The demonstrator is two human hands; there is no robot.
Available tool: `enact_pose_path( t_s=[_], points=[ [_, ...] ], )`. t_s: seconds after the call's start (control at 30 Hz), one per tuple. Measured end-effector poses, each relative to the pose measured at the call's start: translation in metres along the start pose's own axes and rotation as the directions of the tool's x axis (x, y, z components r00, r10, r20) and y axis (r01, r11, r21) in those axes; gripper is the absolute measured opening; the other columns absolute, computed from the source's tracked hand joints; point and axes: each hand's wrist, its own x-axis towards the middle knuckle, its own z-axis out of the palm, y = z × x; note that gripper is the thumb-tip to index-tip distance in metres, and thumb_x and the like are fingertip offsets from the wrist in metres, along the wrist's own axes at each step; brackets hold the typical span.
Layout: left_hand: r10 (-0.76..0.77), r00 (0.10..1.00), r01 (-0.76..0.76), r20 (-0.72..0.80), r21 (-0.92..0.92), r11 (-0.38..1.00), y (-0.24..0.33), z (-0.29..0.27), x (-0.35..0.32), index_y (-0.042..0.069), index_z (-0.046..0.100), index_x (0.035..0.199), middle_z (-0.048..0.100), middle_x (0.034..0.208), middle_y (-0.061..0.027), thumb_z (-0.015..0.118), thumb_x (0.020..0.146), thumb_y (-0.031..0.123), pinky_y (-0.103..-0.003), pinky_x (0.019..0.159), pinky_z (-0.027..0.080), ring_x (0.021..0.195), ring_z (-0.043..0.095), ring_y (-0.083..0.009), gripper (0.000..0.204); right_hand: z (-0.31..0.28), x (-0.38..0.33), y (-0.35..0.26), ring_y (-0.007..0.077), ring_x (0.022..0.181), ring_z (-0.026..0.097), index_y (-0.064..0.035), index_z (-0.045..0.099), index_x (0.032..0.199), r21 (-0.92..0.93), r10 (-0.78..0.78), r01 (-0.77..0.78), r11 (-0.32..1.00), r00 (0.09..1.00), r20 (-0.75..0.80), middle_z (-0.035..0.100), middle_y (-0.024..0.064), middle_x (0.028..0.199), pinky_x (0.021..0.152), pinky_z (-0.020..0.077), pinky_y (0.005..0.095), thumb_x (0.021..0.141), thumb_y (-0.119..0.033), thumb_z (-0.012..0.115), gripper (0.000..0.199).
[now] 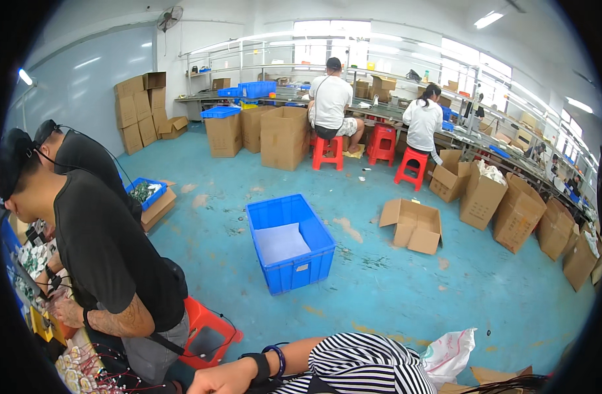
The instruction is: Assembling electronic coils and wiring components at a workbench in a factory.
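Reaching in from the lower edge, one forearm in a black-and-white striped sleeve (363,368) points toward the left side of the picture, its long axis lying almost level. At its end the hand (222,379) is seen from the back, with a black wristband (260,368) and a blue bracelet (278,360) at the wrist; the lower edge cuts off the fingers, so I cannot tell if they are spread, closed or holding something. It is also hard to say which of the person's two hands this is, and the other hand does not appear at all. The nearest thing to the hand is a red plastic stool (209,335), just beside it, on which a co-worker in a black shirt (110,256) sits. This co-worker bends over a bench at the left rim, where small parts with red wires (84,374) lie, blurred and partly cut off. In the middle of the blue floor (393,289) stands an open blue crate (291,243), its long axis running away from the camera, with a pale sheet inside. An open cardboard box (412,225) lies well apart to the right. A white plastic bag (448,354) lies near the striped sleeve.
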Motion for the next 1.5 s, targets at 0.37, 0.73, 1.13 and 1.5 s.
enact_pose_path(
  t_s=[0.37,0.73,1.13,1.5],
  points=[
    [-0.333,0.942,0.319,-0.043,-0.198,0.927,0.259,0.152,0.132,0.0,0.056,0.11,0.065,0.096,-0.0107,0.063,0.094,0.015,-0.03,0.067,0.055,0.082,0.065,-0.0182,0.023,-0.037,-0.051,-0.09,0.0248,0.107,0.058,-0.004,0.05,0.131,-0.197,0.095,-0.139,0.97,0.971,-0.218,0.059,0.0143,0.122,0.088,0.0468,0.0411,0.101,-0.029,0.044,0.04],
    [-0.3,0.877,0.348,0.376,-0.063,0.935,0.236,0.23,0.186,0.0,0.057,0.109,0.065,0.095,-0.0105,0.063,0.094,0.015,-0.03,0.066,0.055,0.082,0.065,-0.018,0.022,0.005,-0.135,-0.184,0.0237,0.102,0.059,-0.0034,0.051,0.126,-0.268,0.138,-0.381,0.885,0.764,-0.63,0.06,0.0142,0.117,0.084,0.0468,0.0396,0.101,-0.029,0.045,0.036],
    [-0.233,0.793,0.299,0.563,-0.025,0.954,0.24,0.283,0.193,0.001,0.057,0.108,0.065,0.094,-0.0103,0.063,0.094,0.016,-0.03,0.066,0.055,0.081,0.064,-0.0178,0.021,0.033,-0.161,-0.247,0.0226,0.096,0.059,-0.0026,0.053,0.12,-0.288,0.048,-0.467,0.836,0.585,-0.81,0.061,0.0141,0.112,0.08,0.0468,0.038,0.1,-0.029,0.047,0.033],
    [-0.173,0.72,0.27,0.672,-0.042,0.962,0.235,0.298,0.193,0.001,0.058,0.106,0.065,0.093,-0.0101,0.063,0.094,0.017,-0.029,0.065,0.054,0.08,0.064,-0.0177,0.021,0.055,-0.156,-0.277,0.0215,0.09,0.059,-0.0019,0.054,0.115,-0.29,-0.031,-0.523,0.802,0.448,-0.894,0.062,0.014,0.106,0.076,0.0469,0.0365,0.1,-0.028,0.048,0.031]
  ],
)
